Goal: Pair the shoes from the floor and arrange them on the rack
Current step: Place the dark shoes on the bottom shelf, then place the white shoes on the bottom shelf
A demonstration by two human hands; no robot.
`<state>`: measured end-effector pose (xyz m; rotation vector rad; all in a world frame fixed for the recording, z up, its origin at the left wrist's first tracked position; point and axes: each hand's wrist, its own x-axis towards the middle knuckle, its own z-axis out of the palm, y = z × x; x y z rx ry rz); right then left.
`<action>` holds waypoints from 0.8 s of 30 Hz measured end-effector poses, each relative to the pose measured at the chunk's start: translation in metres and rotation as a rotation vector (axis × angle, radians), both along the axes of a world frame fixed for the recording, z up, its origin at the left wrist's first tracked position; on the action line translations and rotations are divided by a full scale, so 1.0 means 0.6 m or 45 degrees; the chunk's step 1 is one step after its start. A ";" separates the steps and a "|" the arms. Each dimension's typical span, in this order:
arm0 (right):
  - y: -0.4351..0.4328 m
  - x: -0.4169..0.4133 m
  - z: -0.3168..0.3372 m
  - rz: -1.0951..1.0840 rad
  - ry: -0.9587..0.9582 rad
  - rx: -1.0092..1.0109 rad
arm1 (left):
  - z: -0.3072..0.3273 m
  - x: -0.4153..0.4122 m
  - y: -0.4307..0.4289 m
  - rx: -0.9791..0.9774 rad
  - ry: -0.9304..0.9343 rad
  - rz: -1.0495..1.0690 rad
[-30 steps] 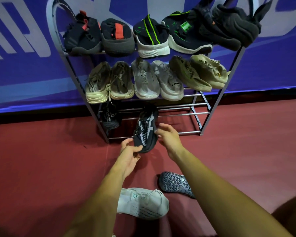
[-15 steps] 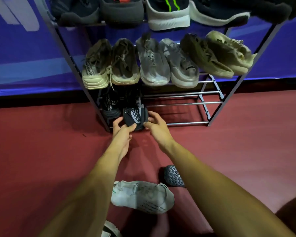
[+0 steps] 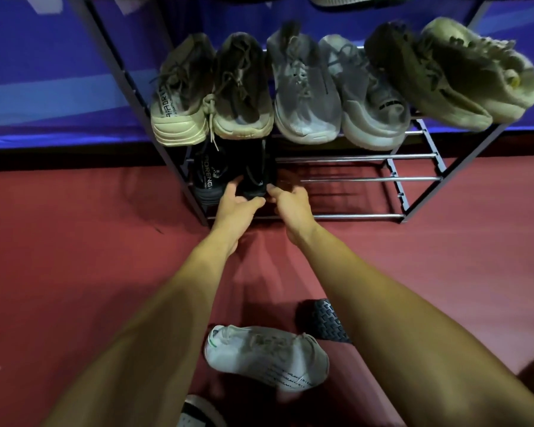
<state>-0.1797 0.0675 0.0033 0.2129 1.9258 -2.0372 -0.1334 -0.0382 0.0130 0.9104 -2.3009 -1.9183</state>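
A black shoe (image 3: pixel 255 177) lies on the bottom shelf of the metal rack (image 3: pixel 352 179), right beside its black mate (image 3: pixel 208 177) at the shelf's left end. My left hand (image 3: pixel 236 208) grips its heel from the left. My right hand (image 3: pixel 290 204) touches the heel from the right, fingertips against it. The middle shelf carries a beige pair (image 3: pixel 210 87), a grey pair (image 3: pixel 333 87) and an olive-cream pair (image 3: pixel 450 75). On the floor lie a white shoe (image 3: pixel 265 355) and a dark shoe, sole up (image 3: pixel 324 322), partly hidden by my right arm.
Bare rods fill the right part of the bottom shelf (image 3: pixel 367 156). Another white shoe (image 3: pixel 198 414) peeks in at the bottom edge. A blue banner (image 3: pixel 43 72) hangs behind the rack. The floor is red (image 3: pixel 74 257).
The black shoe has gone from the air in front of the rack onto the bottom shelf beside its mate. Both hands followed it in, and my view moved closer and lower.
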 end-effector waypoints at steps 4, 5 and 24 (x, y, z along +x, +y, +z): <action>0.009 0.005 -0.012 -0.024 -0.028 0.009 | -0.017 0.023 0.011 0.198 0.071 0.077; 0.015 0.010 -0.015 -0.026 -0.050 0.029 | -0.019 0.031 0.015 0.298 0.082 0.112; 0.326 0.207 -0.139 0.303 -0.290 0.762 | -0.111 0.151 0.267 -0.094 -0.400 -0.563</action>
